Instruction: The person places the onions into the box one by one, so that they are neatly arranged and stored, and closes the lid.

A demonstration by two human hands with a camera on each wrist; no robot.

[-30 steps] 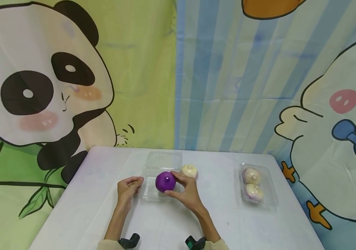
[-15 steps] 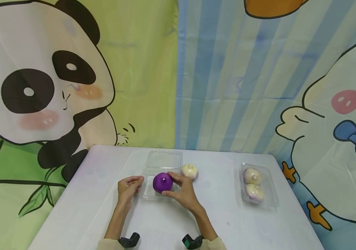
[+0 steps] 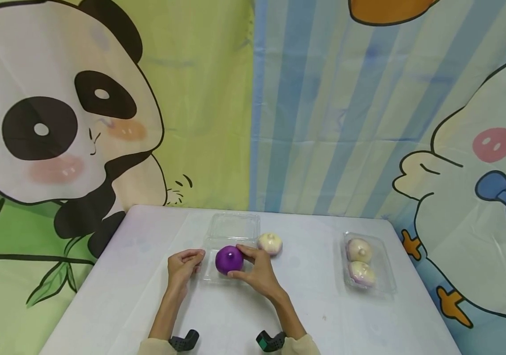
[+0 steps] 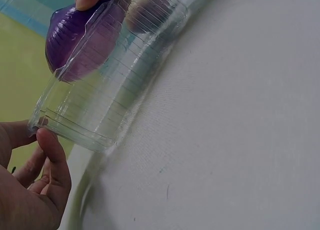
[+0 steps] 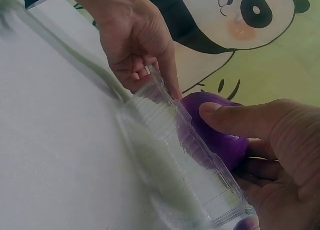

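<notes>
My right hand point(image 3: 262, 273) grips a purple onion point(image 3: 229, 260) between thumb and fingers. In both wrist views the onion's lower part is behind the wall of a clear plastic clamshell box point(image 4: 95, 117), so it sits partly down inside the base. The box lies open, with its lid point(image 3: 234, 227) folded back away from me. At the left edge of the box, my left hand point(image 3: 184, 268) pinches the rim between thumb and index finger. A whitish onion point(image 3: 270, 243) lies on the table just right of the box, beyond my right hand.
Farther right stands another clear plastic box point(image 3: 385, 268) holding two whitish onions point(image 3: 359, 250). White cloth covers the table point(image 3: 146, 276). Behind its back edge hang printed curtains point(image 3: 208, 108) with a panda and a chick.
The purple onion has shifted slightly left and a little away from the right side of the box, carried by my right hand. My left hand has stayed at the box's left rim.
</notes>
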